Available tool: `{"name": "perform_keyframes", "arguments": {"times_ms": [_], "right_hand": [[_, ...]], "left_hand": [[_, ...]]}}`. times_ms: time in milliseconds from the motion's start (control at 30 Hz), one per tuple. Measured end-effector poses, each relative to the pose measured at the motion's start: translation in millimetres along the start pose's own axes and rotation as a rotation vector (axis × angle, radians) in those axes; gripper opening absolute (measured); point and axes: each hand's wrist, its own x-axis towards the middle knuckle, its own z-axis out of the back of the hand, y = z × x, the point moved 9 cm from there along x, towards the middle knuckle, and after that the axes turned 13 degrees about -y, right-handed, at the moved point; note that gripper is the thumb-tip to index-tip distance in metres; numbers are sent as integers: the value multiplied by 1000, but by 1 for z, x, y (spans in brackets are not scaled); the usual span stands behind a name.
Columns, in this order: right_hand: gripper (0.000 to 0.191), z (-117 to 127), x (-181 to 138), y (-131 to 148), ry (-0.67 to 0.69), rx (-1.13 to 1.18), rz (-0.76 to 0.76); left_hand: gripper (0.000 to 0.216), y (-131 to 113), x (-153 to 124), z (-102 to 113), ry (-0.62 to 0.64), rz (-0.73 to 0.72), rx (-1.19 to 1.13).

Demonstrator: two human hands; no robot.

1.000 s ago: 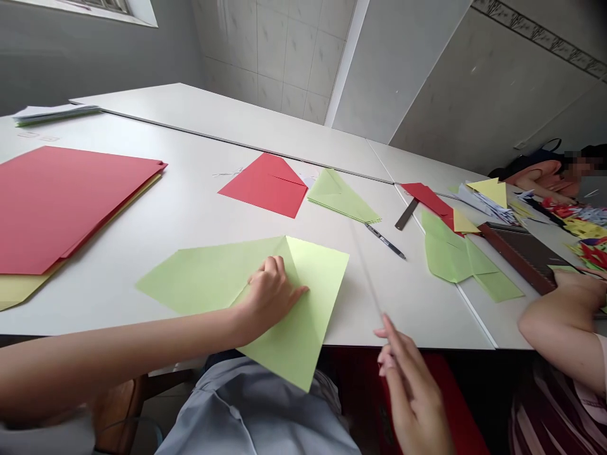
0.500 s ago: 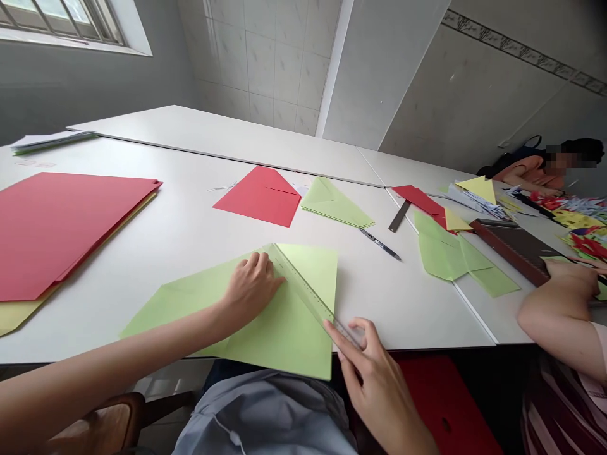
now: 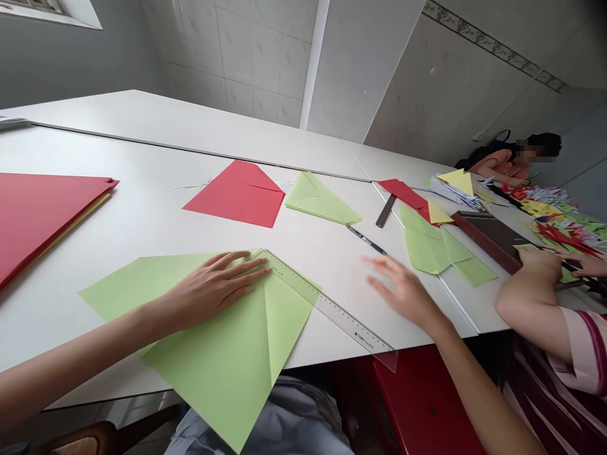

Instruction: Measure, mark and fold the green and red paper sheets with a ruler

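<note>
White table (image 3: 161, 208), green sheet (image 3: 227, 360) and clear ruler (image 3: 341, 313) at its near edge

Creased and partly folded, the green sheet lies at the table's near edge, one corner hanging over towards the person's lap. Across its upper right part slants the clear ruler, which runs on over the tabletop until its far end juts past the edge. The left hand (image 3: 215, 284) lies flat on the sheet, fingers slightly spread, with fingertips at the ruler's upper end. Blurred, the right hand (image 3: 403, 291) is over the table beside the pen (image 3: 363, 237), its fingers apart and pinching nothing visible; whether it touches the pen, I cannot tell.

Beyond lie a red sheet (image 3: 232, 199) and, just beside it, layered green pieces (image 3: 322, 202). A red stack (image 3: 42, 221) sits at far left. To the right are a dark strip (image 3: 386, 212), cut green paper (image 3: 422, 246), a brown case (image 3: 488, 237) and a neighbour's arm (image 3: 526, 300).
</note>
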Motion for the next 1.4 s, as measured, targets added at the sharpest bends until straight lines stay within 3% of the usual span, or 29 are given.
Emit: {"name": "perform_keyframes", "arguments": {"times_ms": [100,167,333,500,600,667,800,900,1000,1067,1133,1267,1400], "right_hand": [[42,-13,47,-54,-122,-125,-122],[34,-29,66,-73,-140,-155,-144],[25,-47,75,-78,-162,-92,-128],[25,-17,76,-71,-291,89,-172],[29,0,79,-59,-336,276,-234],[33,-1,83,-42,-279,442,-253],[32,-23,94,-3,-67,715,-248],[46,-42,102,19,56,979,-246],[32,-51,106,37,118,1275,-212],[21,-56,104,50,160,1344,-153],[9,-61,96,63,201,1327,-84],[36,-70,71,94,300,1014,207],[36,-78,50,105,341,713,460]], "left_hand": [[46,-2,2,3,-7,8,-32],[46,-3,2,5,-14,27,-42],[46,-6,1,6,-25,58,-52],[50,-10,-2,5,-26,67,-59],[53,-16,0,4,-15,75,-75],[53,-20,2,2,-15,97,-88],[60,-27,6,-2,-56,148,-81],[63,-33,7,-6,-69,161,-88],[65,-34,8,-9,-58,208,-112],[70,-32,9,-10,-55,233,-118],[72,-31,10,-10,-53,230,-114],[69,-31,12,-11,-20,153,-102],[68,-24,13,-11,7,146,-137]]}}
